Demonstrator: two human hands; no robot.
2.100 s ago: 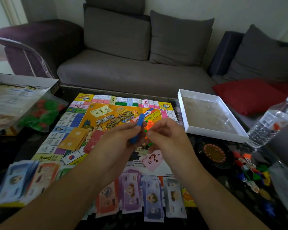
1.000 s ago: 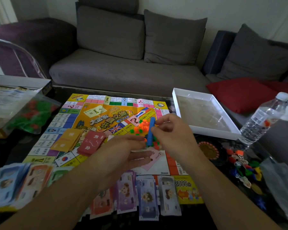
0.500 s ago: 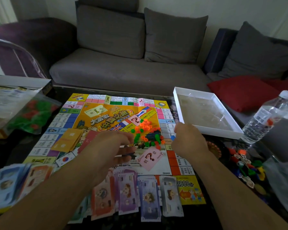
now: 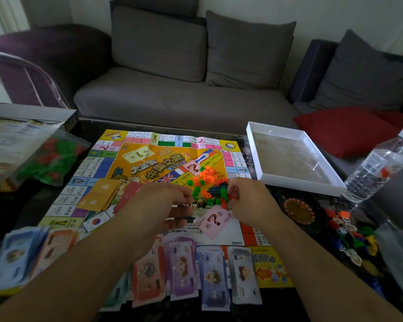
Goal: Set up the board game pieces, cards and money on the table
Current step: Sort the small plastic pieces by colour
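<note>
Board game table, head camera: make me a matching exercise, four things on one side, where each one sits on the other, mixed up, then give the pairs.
Things
1. orange card stack
2. water bottle
3. white box tray
4. bag of red and green pieces

Places
A. far right of the table, tilted
B. on the board game, left part, beside a red card stack
C. off the board's left edge
D. off the board's right edge, at the far side

Pairs: 1-B, 2-A, 3-D, 4-C
</note>
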